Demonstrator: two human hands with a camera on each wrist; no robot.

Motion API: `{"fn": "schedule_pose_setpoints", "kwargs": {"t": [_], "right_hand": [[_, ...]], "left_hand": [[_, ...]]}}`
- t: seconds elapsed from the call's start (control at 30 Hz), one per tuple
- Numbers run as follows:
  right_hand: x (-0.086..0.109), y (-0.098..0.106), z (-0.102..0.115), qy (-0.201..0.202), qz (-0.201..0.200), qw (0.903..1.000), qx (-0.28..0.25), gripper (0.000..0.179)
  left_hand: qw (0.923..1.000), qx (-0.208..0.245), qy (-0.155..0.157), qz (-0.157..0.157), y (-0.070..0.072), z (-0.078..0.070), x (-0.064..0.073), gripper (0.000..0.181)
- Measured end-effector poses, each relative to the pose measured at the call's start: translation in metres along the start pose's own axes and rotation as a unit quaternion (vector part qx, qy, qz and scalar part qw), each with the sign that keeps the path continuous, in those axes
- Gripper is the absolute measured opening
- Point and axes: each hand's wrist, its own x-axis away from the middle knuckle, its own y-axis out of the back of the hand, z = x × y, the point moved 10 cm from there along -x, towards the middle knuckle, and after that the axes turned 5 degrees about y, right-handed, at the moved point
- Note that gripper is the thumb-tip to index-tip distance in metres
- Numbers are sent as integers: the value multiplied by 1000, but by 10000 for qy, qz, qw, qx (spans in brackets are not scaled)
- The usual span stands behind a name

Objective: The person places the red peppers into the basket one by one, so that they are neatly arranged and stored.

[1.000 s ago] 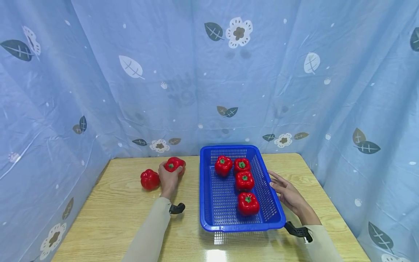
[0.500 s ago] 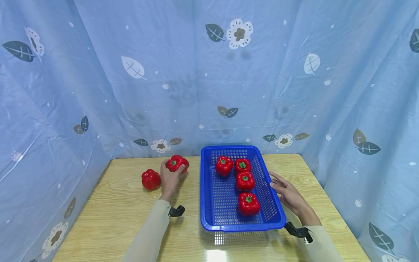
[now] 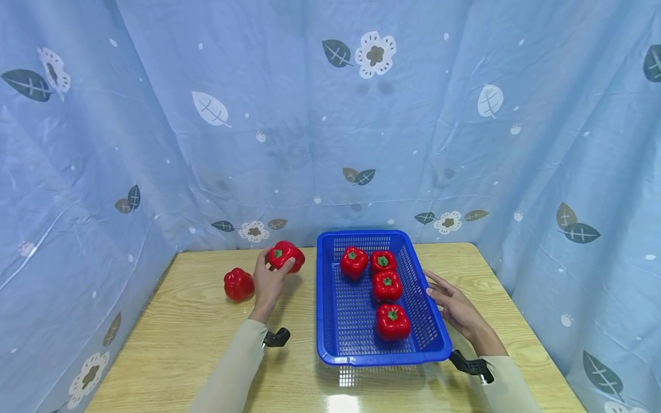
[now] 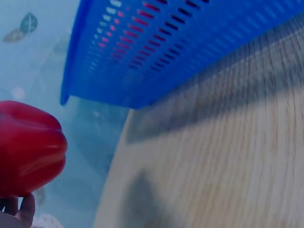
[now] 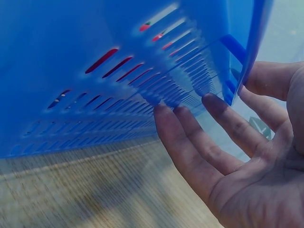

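Inside blue basket, four red peppers, upright.

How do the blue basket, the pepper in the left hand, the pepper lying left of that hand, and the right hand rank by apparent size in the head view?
1. Blue basket
2. Right hand
3. Held pepper and lying pepper: alike, unranked.

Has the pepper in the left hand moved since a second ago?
Yes. The held pepper has risen and shifted right, closer to the blue basket; the left hand grips it.
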Motion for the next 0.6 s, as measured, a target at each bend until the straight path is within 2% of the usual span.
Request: {"fn": "schedule_pose_setpoints", "kwargs": {"t": [0.27,0.6], "right_hand": [[0,0,1,32,14,10000,0,63],[1,-1,2,21,-18,10000,-63,64]], "left_hand": [[9984,-243,-479,170,-7,-33,15,76],[9939,-55,-678,864,-21,-71,42,74]]}}
